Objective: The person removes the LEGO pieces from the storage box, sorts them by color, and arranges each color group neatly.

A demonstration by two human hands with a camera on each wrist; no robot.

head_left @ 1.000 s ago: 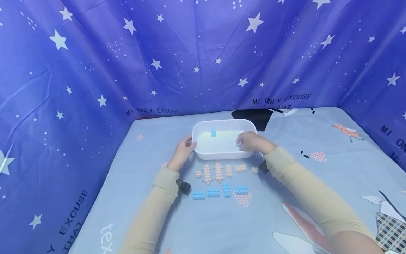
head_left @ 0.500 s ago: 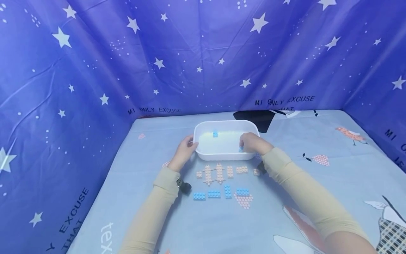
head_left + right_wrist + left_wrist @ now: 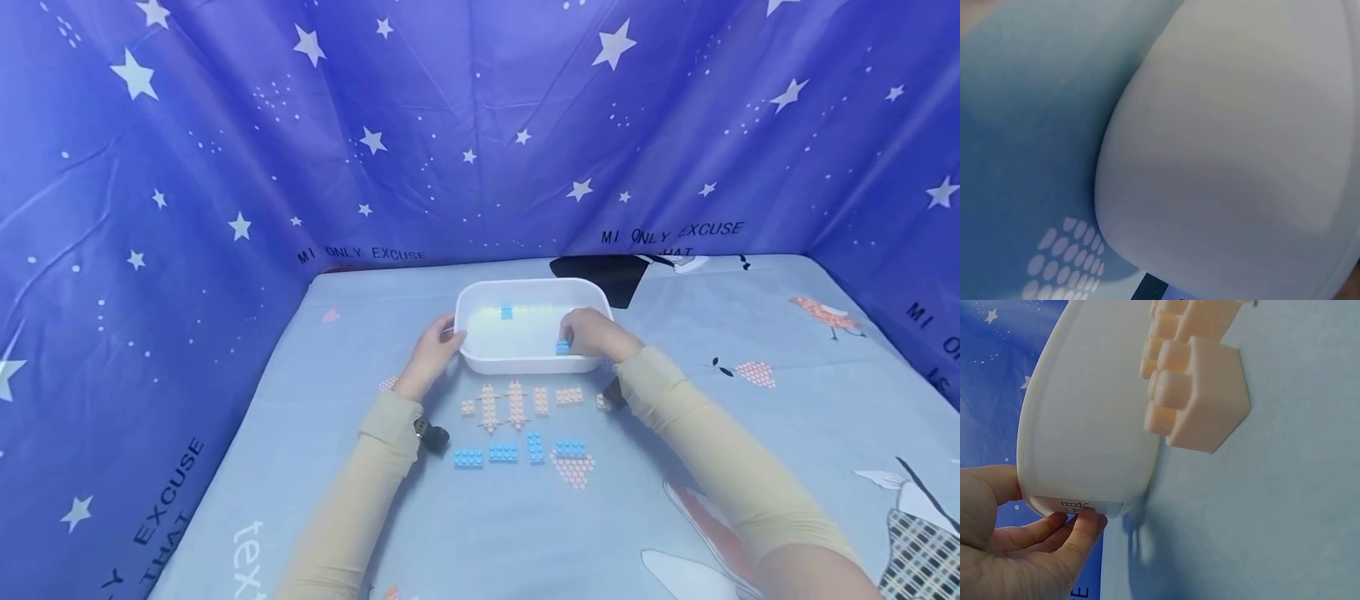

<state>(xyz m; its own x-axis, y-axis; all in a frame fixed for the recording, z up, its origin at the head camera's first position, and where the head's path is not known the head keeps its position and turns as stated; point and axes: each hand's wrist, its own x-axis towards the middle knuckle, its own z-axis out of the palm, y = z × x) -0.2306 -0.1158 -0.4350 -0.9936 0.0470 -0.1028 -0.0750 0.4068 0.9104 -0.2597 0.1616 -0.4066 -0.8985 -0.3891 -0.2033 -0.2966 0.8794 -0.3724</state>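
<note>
A white plastic basin (image 3: 534, 366) stands on the cloth in the head view. My left hand (image 3: 433, 358) grips its left end; in the left wrist view the thumb lies at the rim and the fingers (image 3: 1075, 540) press the labelled outer wall. Inside the basin's right part, my right hand (image 3: 596, 333) pinches a blue building block (image 3: 562, 347). Another blue block (image 3: 507, 312) lies near the basin's back wall. The right wrist view shows the basin's outer wall (image 3: 1222, 144), which hides the right fingers.
In front of the basin lies a row of peach building blocks (image 3: 541, 402), some with thin side pieces. Closer to me is a row of blue blocks (image 3: 503, 453). A starry blue curtain (image 3: 465, 125) hangs behind the patterned cloth (image 3: 465, 533).
The right hand has come up slightly from the basin's right side, and a blue block now shows at its fingertips. The left hand keeps its grip on the basin.
</note>
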